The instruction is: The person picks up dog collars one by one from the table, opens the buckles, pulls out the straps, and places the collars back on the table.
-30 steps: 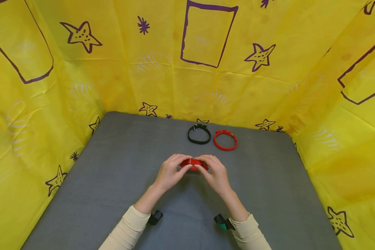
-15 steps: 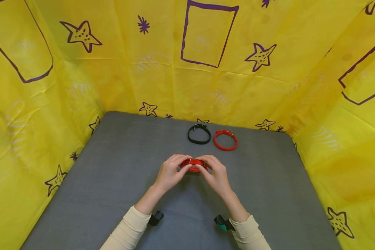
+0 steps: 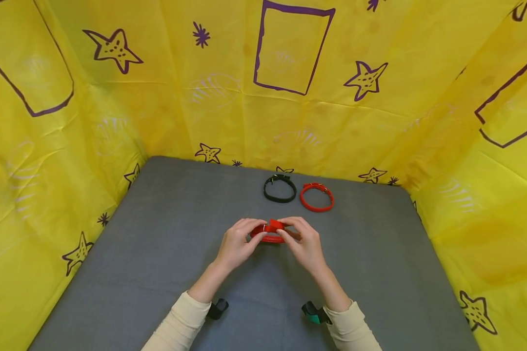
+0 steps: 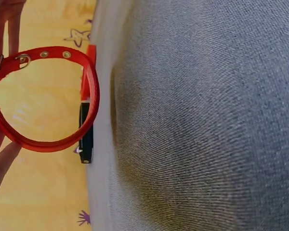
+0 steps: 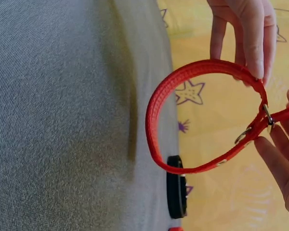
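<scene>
Both hands hold a red collar (image 3: 272,239) up over the grey table, its band bent into a loop. My left hand (image 3: 238,243) pinches it from the left with thumb and fingers. From the right, my right hand (image 3: 305,243) grips the strap near the metal buckle (image 5: 268,115). The strap's end (image 5: 283,114) sticks out past that buckle, between the right fingers. In the left wrist view, metal eyelets (image 4: 66,55) and a small D-ring (image 4: 24,59) show along the band. Fingers partly cover the buckle area in the head view.
A black collar (image 3: 279,199) and another red collar (image 3: 317,209), both looped, lie side by side toward the back of the grey table (image 3: 180,209). Yellow cloth walls (image 3: 228,117) with drawn stars enclose the back and sides. Dark devices (image 3: 218,308) sit at both wrists.
The red strap's end now stands raised and bent between the hands, where it lay flat before. My right hand has shifted slightly and its fingers have opened a little apart from the left's.
</scene>
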The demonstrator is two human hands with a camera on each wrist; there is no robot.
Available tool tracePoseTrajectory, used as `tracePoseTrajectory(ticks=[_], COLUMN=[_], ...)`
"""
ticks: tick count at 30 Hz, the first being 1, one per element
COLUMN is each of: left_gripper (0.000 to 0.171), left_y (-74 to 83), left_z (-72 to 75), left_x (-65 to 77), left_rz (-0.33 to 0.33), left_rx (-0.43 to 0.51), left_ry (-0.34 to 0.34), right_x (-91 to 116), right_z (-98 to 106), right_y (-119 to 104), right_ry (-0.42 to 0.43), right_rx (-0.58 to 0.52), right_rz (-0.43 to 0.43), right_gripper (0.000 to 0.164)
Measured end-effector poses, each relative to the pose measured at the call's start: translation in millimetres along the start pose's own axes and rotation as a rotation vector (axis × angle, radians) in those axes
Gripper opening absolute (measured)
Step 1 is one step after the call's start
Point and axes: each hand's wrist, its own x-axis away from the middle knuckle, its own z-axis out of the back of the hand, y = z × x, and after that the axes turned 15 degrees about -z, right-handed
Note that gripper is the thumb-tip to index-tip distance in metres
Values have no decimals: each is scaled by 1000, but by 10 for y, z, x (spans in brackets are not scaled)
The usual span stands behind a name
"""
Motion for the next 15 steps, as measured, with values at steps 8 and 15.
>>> tracePoseTrajectory(ticks=[8,15], left_gripper=[28,27], left_y=[9,25], left_z=[13,34], left_x=[29,38], left_rz=[4,19], left_rx=[-30,-17], left_ry=[26,54], right_x=[10,38], right_z=[0,32], right_y=[15,-234], right_ry=[-30,-35], right_rx=[35,31], right_rz=[-18,-18], right_gripper=[31,30])
